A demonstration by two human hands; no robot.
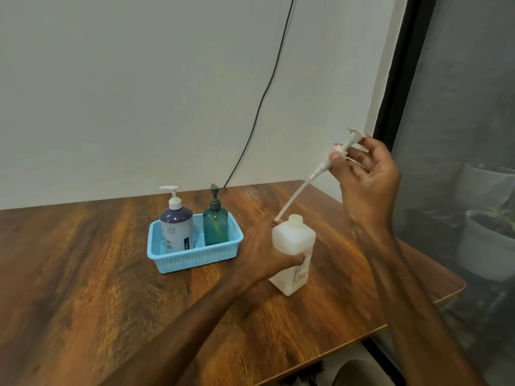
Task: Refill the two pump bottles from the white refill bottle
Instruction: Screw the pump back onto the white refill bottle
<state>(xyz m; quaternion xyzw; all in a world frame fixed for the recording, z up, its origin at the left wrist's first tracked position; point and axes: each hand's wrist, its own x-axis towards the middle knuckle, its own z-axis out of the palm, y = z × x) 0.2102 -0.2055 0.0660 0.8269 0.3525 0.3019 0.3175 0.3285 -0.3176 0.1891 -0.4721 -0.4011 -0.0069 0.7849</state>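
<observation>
My left hand [266, 250] grips the white refill bottle [294, 256], which stands on the wooden table [83, 274] with its neck uncovered. My right hand [365, 174] holds the bottle's white pump head [338, 151] up in the air, tilted. Its long dip tube [292, 201] points down-left, and the tip hangs just beside the bottle's neck. Two pump bottles stand upright in a blue basket [195, 260] to the left, both with pumps on: a purple and grey one [176, 227] and a teal one [216, 222].
A black cable [267, 90] runs down the wall behind the table. The table's right edge lies close to the refill bottle. Beyond it, past a dark screen, stand white plant pots [487, 240].
</observation>
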